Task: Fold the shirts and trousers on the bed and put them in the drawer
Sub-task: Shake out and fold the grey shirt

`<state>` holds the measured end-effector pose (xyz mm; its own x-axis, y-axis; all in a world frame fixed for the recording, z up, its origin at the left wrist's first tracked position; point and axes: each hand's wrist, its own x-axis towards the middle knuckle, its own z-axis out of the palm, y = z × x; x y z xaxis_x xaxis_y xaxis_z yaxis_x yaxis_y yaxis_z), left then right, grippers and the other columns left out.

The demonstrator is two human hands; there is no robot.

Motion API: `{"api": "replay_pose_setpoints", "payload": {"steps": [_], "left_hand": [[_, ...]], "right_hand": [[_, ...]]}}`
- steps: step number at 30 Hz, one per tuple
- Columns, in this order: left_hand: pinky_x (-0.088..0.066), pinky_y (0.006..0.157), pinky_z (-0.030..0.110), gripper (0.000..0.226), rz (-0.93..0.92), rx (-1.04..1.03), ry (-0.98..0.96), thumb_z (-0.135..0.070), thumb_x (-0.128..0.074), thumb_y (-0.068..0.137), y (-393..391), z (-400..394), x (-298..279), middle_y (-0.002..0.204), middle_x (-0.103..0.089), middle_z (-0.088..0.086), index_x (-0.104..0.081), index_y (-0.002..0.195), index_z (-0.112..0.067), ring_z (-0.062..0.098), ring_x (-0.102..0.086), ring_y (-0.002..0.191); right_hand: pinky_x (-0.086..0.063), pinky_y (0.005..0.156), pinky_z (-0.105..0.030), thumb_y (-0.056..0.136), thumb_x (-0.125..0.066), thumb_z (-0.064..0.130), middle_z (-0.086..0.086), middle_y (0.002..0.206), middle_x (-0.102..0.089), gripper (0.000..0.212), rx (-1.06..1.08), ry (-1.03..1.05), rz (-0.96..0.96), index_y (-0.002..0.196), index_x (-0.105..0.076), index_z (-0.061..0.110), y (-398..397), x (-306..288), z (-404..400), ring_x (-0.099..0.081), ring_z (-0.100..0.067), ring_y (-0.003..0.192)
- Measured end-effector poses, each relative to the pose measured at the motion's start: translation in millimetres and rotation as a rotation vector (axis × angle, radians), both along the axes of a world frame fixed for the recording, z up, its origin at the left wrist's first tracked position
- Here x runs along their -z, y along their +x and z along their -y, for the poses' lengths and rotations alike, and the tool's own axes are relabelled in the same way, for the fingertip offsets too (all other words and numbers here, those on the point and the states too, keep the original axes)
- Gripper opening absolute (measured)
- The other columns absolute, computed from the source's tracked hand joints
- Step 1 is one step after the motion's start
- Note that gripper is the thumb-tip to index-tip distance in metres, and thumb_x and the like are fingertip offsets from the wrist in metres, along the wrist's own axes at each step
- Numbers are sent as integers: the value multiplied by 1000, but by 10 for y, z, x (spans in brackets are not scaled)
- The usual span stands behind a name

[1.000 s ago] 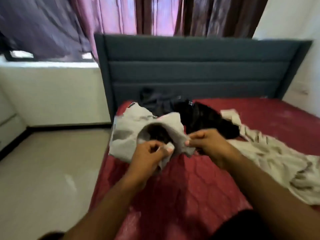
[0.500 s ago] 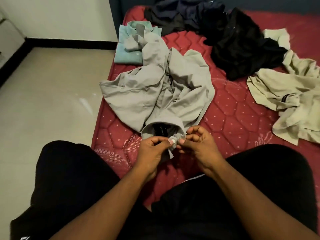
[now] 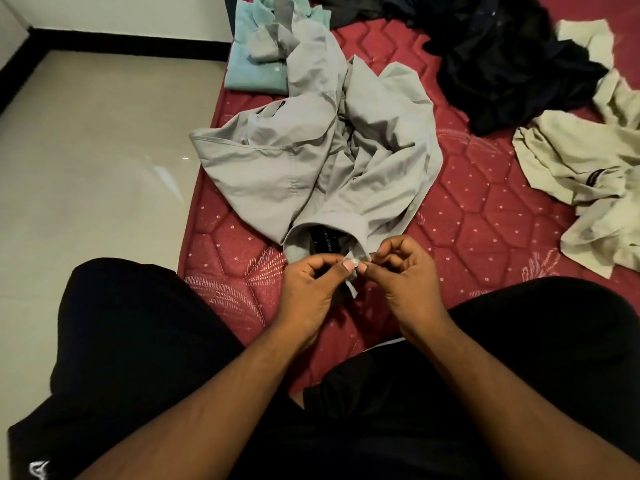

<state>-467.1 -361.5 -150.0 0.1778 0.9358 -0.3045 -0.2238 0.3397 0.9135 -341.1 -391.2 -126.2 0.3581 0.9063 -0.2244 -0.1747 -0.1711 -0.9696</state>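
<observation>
A grey shirt [image 3: 311, 161] lies crumpled on the red mattress [image 3: 485, 209], its collar with a black label turned toward me. My left hand [image 3: 311, 289] and my right hand [image 3: 401, 275] meet at the collar's front edge. Both pinch the collar tips together between thumb and fingers. A folded light-green shirt [image 3: 256, 67] lies at the far left edge of the bed, partly under the grey shirt's sleeve. A heap of black and dark clothes [image 3: 512, 64] sits at the back. Cream garments [image 3: 588, 174] lie crumpled on the right.
A pale tiled floor [image 3: 97, 161] runs along the left of the bed, with a black skirting at the wall. My legs in black shorts [image 3: 138, 341] fill the near foreground at the bed's edge. No drawer is in view.
The view dropped from the headboard to the bed. The grey shirt went from held up in both hands to lying on the mattress, and my hands came together at its collar.
</observation>
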Motion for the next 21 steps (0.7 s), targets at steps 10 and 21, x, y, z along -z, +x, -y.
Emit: {"api": "replay_pose_setpoints", "payload": {"steps": [10, 21], "left_hand": [[-57, 60, 25, 6, 71, -38, -110, 5, -67, 84, -3, -47, 72, 74, -72, 11, -69, 89, 8, 16, -69, 66], [-56, 68, 25, 13, -75, 190, -65, 6, -69, 81, -215, -321, 158, 71, -73, 7, -73, 75, -5, 15, -67, 65]], "right_hand": [[-52, 60, -19, 74, -71, -16, 1, 66, -64, 34, 3, 12, 12, 80, -52, 11, -17, 87, -29, -65, -9, 63], [-54, 50, -28, 81, -61, -16, -15, 66, -68, 28, -77, -116, -258, 88, -50, 10, 29, 134, -163, -68, -21, 55]]}}
